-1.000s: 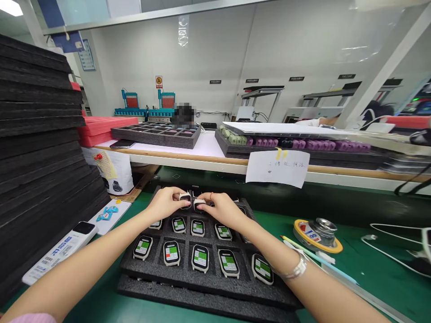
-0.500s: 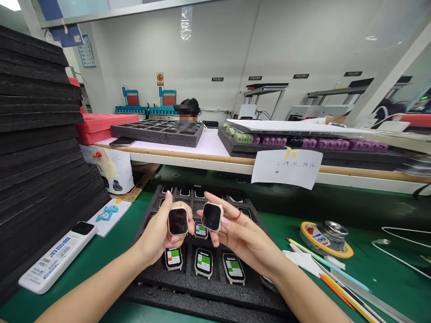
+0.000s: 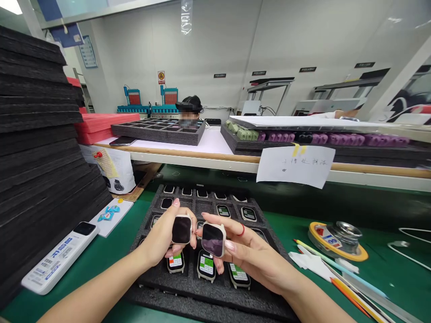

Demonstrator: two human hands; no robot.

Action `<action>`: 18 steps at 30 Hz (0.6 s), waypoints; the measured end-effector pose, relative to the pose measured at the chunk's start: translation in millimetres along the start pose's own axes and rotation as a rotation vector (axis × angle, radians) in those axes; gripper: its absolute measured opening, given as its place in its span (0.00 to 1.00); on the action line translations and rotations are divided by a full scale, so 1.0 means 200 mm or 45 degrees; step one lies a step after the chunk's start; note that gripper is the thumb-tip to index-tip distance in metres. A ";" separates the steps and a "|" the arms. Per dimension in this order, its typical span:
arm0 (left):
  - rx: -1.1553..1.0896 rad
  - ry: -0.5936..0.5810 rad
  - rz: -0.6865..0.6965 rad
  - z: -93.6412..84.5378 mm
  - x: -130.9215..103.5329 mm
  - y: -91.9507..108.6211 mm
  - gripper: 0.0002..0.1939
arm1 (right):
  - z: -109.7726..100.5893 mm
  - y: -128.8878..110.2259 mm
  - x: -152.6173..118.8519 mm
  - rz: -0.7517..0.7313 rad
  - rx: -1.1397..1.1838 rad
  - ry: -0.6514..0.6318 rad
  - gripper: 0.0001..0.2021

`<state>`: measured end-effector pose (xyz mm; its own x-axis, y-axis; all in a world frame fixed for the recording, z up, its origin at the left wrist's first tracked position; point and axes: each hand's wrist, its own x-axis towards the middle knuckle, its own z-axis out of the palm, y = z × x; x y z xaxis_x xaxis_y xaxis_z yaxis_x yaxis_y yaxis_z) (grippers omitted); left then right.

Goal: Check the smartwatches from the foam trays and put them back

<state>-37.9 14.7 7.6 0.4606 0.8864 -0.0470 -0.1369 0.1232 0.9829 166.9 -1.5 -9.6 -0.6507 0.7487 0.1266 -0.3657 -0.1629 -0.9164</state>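
My left hand [image 3: 164, 235] is closed round a smartwatch body [image 3: 182, 229] with a dark screen and a pale case. Between the thumb and fingers of my right hand [image 3: 245, 244] is a second smartwatch body [image 3: 213, 240], also dark-screened, tilted, with a faint reflection on its glass. Both are held side by side above a black foam tray [image 3: 182, 294]. Several more watch bodies sit in its compartments. In the near row, a watch [image 3: 206, 265] shows a green and white grid, and one to its left [image 3: 175, 261] has a red cell too. My hands hide part of the tray.
Black foam sheets [image 3: 37, 134] are stacked high at left, beside a white labelled box-shaped device [image 3: 57, 260]. On the right lie a yellow tape roll [image 3: 336, 242] and several pens [image 3: 340, 264]. A shelf [image 3: 215, 158] crosses behind; a person's head [image 3: 189, 107] shows beyond.
Both hands have shifted slightly down and to the right in view, still holding the watch bodies. The right-hand one has tilted and now shows a reflection. The camera view has also shifted slightly.
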 end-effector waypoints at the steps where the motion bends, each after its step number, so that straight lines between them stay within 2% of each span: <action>1: 0.011 0.000 0.000 0.00 0.00 0.00 0.28 | 0.00 0.00 0.00 0.004 -0.002 0.005 0.22; 9: -0.029 0.011 0.055 0.01 0.00 -0.02 0.29 | 0.01 0.01 0.00 -0.046 -0.035 0.126 0.19; 18: -0.028 0.041 0.046 0.01 0.00 -0.04 0.29 | -0.01 0.02 0.00 -0.053 -0.073 0.073 0.20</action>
<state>-35.4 13.5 0.9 0.4266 0.9043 -0.0175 -0.1721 0.1001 0.9800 166.9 -0.9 -13.4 -0.5962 0.7897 0.1444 -0.3518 -0.0954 -0.9312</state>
